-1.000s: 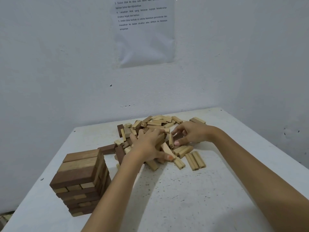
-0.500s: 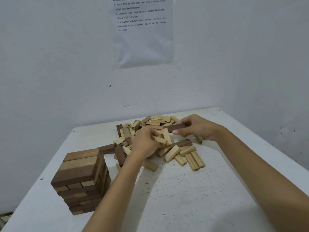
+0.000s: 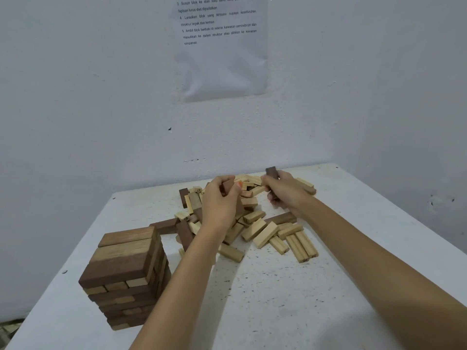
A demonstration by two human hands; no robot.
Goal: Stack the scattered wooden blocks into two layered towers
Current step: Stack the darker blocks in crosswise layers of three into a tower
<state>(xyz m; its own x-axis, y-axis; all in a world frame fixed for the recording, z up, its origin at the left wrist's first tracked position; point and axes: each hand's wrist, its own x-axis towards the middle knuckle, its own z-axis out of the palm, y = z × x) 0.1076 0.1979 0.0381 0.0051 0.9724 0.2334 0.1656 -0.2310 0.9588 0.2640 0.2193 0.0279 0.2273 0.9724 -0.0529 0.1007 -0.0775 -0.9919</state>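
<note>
Over the far side of the pile (image 3: 262,232), right hand (image 3: 285,192) clenched round a dark block (image 3: 272,172), its end poking up at 12 o'clock, probably picked out by colour. Left hand (image 3: 221,202) pinches a brown block (image 3: 228,186) upright above the pile. Tower (image 3: 126,269) stands at 8 o'clock on the table (image 3: 303,299), well apart from the pile, presumably so rummaging can't topple it.

both my bare forearms reach forward and converge. my left hand (image 3: 219,202) is raised, its back toward me, fingers curled round a brown block (image 3: 228,186). my right hand (image 3: 288,192), just beside it, grips a dark block (image 3: 272,172) upright.
</note>
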